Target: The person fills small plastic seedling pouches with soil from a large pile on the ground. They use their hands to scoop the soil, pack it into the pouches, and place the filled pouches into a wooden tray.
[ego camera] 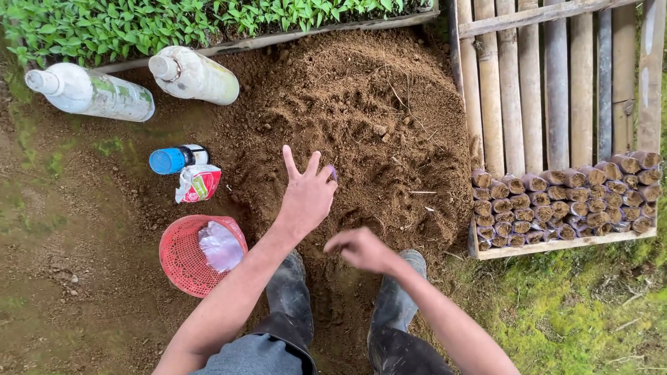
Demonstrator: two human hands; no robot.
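Observation:
My left hand (306, 191) reaches out over a big heap of brown soil (361, 118), two fingers raised and a small purplish thing pinched at its fingertips; what that thing is I cannot tell. My right hand (360, 248) hovers lower, over the near edge of the heap, fingers curled and blurred, with nothing visible in it. My dark rubber boots (292, 288) stand on the soil below both hands.
A red mesh basket (182, 260) with clear plastic inside sits left of my boots. Beyond it lie a crumpled red-and-white packet (198, 184), a blue-capped bottle (177, 158) and two large white bottles (90, 92). Soil-filled seedling bags (563, 201) rest on a bamboo rack (542, 83). Green seedlings (139, 24) line the top.

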